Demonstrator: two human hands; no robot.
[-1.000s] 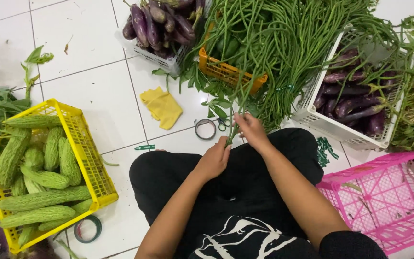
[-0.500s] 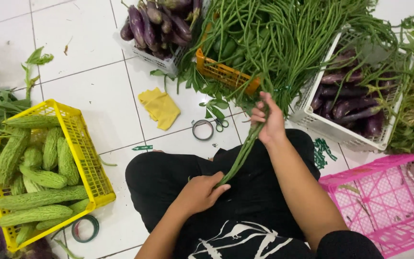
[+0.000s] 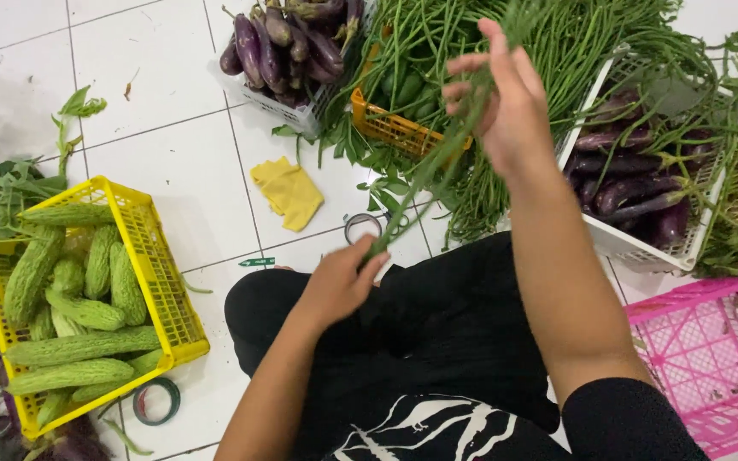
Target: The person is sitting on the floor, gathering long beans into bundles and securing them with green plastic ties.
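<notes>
Gripping, right hand: the right hand [image 3: 510,111] is raised and closed around the upper part of a thin bunch of long green yard-long beans [image 3: 424,175].
Left hand: the left hand [image 3: 339,282] sits lower, over the lap in black trousers [image 3: 463,333], its fingertips pinched shut on the bottom end of the same bunch.
Bunch: it runs on a slant between both hands, top end blurred above the right hand, lower end just beside a small grey roll of tape [image 3: 362,226] on the white tiled floor [image 3: 155,94].
Behind the hands: a large heap of loose green long beans [image 3: 574,51] lies toward the far edge of the floor, spilling over an orange plastic crate [image 3: 390,128].
Far side: a white plastic basket of purple aubergines [image 3: 288,43] stands left of the heap; a second white basket of purple aubergines [image 3: 642,188] stands right of the raised arm.
Floor middle: a crumpled yellow cloth [image 3: 288,192] lies well apart from the hands.
Left edge: a yellow plastic crate [image 3: 160,273] holds green bitter gourds [image 3: 70,307]; a green-rimmed tape roll [image 3: 157,399] lies just beside its near corner.
Right near corner: a pink plastic crate [image 3: 711,358].
</notes>
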